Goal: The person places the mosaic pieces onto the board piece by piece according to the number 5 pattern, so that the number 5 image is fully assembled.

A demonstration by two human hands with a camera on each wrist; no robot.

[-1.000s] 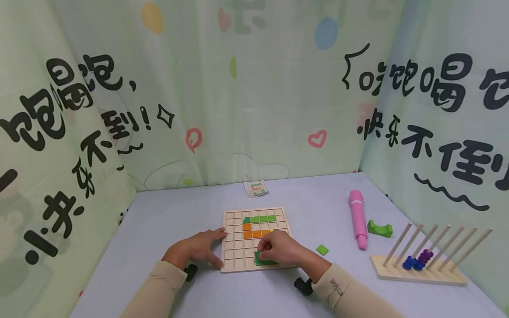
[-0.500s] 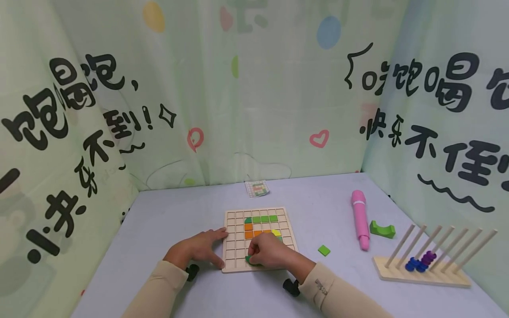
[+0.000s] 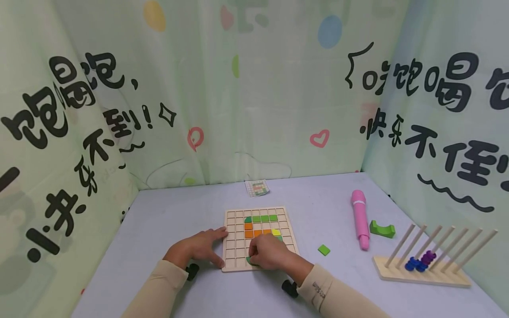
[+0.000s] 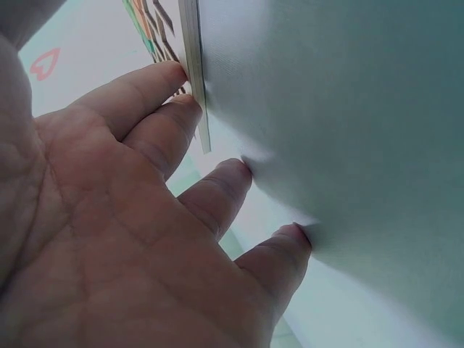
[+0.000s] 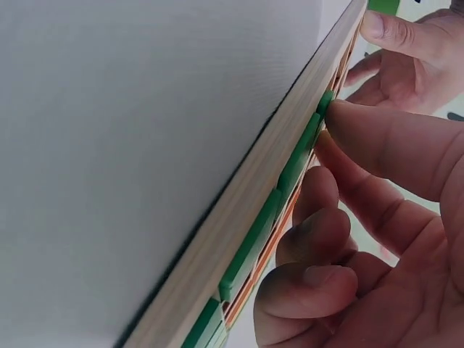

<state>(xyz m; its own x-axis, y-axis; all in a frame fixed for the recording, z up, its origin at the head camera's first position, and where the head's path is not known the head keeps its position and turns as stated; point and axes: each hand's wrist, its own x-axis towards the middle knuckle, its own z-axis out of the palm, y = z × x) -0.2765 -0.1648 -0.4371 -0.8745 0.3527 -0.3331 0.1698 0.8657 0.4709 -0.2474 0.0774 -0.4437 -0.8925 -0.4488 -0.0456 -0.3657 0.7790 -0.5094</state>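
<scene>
A wooden grid board (image 3: 234, 251) lies on the table with coloured tiles in its squares. My right hand (image 3: 268, 252) is over its front part. The thumb and index finger pinch a small dark green tile (image 5: 325, 101) low over the grid, with the other fingers curled. More green tiles (image 5: 250, 243) line the front edge in the right wrist view, mostly hidden under the hand in the head view. My left hand (image 3: 200, 248) is spread at the board's left side, thumb at the front corner. Two of its fingertips touch the board's edge (image 4: 194, 72); two others rest on the table.
Orange tiles (image 3: 248, 230), light green tiles (image 3: 264, 219) and a yellow tile (image 3: 276, 232) sit in the grid. A loose green tile (image 3: 324, 250) lies right of the board. Further right are a pink pen-shaped object (image 3: 359, 221), a green arch block (image 3: 382, 229) and a peg stand (image 3: 423, 274). Behind lies a pattern card (image 3: 257, 188).
My right hand has moved left along the board's front row with a dark green tile, then nearly stopped there. The yellow tile has come into view. My left hand keeps its place.
</scene>
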